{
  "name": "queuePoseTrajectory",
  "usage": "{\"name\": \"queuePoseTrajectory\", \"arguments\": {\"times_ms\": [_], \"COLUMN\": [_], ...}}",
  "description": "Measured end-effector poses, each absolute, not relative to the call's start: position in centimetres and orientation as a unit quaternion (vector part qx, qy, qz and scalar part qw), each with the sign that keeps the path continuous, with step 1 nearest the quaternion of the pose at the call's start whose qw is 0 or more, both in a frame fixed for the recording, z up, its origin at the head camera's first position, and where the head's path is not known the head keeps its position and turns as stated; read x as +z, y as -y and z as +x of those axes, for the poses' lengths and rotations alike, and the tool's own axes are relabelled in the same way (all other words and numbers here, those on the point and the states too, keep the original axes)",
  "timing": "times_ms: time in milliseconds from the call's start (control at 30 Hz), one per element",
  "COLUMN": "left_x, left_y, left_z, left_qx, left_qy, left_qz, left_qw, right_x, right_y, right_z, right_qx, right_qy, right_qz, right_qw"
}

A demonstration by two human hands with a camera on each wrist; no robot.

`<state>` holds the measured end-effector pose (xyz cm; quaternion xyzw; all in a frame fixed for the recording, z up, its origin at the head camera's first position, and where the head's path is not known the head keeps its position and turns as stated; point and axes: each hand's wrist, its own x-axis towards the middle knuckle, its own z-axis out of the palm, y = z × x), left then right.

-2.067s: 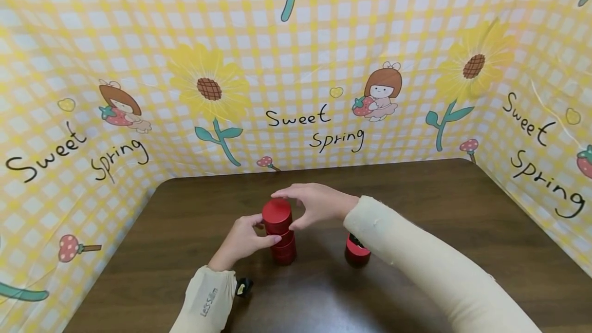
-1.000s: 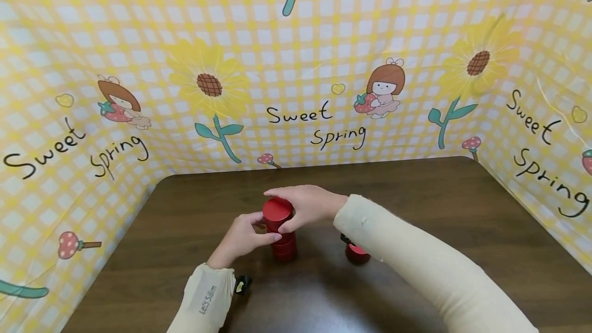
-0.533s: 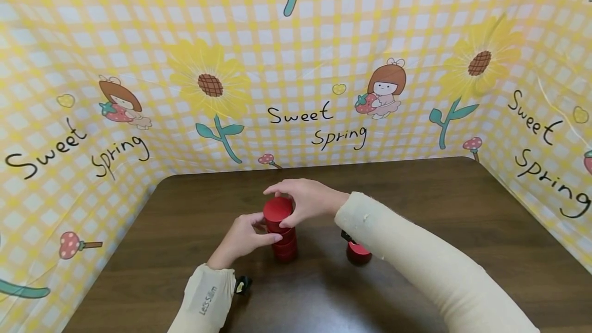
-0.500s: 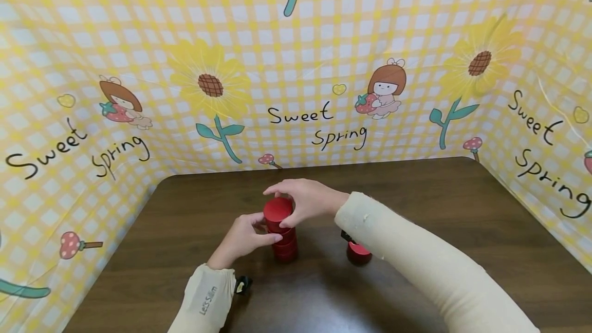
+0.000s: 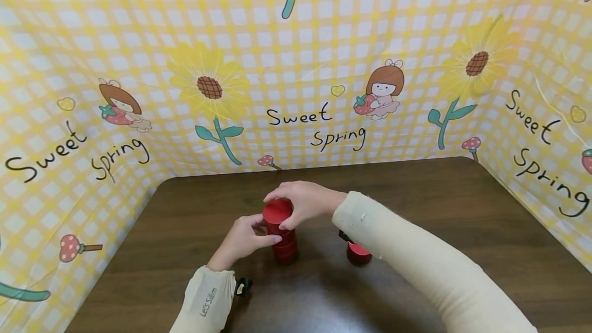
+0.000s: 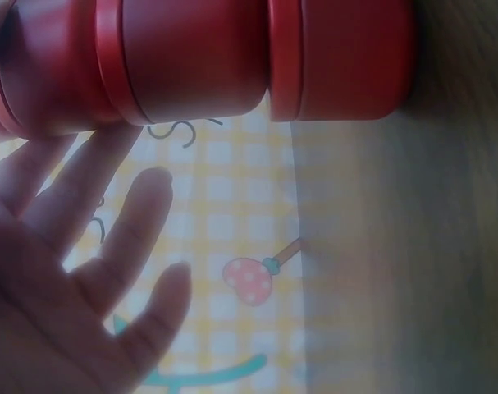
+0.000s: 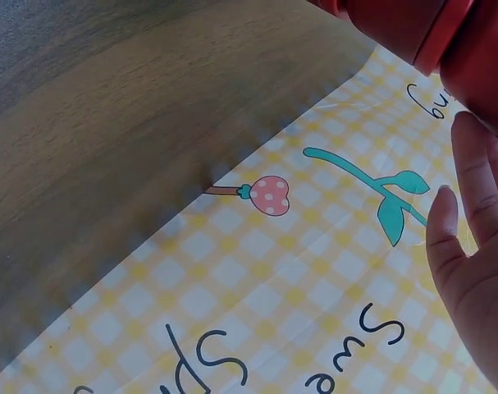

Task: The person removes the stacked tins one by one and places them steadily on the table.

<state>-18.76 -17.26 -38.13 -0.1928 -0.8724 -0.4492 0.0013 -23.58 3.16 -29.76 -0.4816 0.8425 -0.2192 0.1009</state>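
Note:
Several round red tins stand stacked in a column [image 5: 285,255] on the table, with lid seams showing in the left wrist view on the lower tins [image 6: 195,61]. My left hand [image 5: 237,243] grips the column's upper part from the left, thumb in front and index finger behind. The right hand [image 5: 309,202] holds the top tin [image 5: 277,213] from the right, its thumb on the near side and fingers over the far side. In the right wrist view, that hand's fingertips [image 7: 470,131] meet a red tin [image 7: 486,66].
Another red tin [image 5: 359,258] stands alone to the right, partly covered by the right sleeve [image 5: 407,240] and a black wrist camera [image 5: 344,236]. A yellow checked cloth [image 5: 296,66] rises behind and beside the dark wooden table [image 5: 208,194].
Compared with two seconds ago, my right hand has moved left and closed round the top tin. Its sleeve now covers more of the lone tin. My left hand keeps its place.

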Motion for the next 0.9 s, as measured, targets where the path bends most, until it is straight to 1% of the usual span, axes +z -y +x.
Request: {"name": "queuePoseTrajectory", "arguments": {"times_ms": [167, 500, 900], "left_x": [-38.12, -38.16, -38.29], "left_y": [17.36, 17.39, 17.48], "left_z": [-18.67, -18.71, -18.92], "left_qx": [-0.448, -0.444, -0.440], "left_qy": [0.871, 0.873, 0.875], "left_qz": [-0.202, -0.204, -0.203], "left_qw": [0.004, 0.006, -0.002], "right_x": [-29.79, -29.70, -29.92], "right_y": [-3.09, -3.02, -2.67], "right_z": [-23.58, -23.60, -23.81], "right_qx": [-0.213, -0.199, -0.203], "right_qy": [-0.843, -0.843, -0.851], "right_qz": [-0.482, -0.488, -0.464], "right_qw": [0.111, 0.109, 0.140]}}
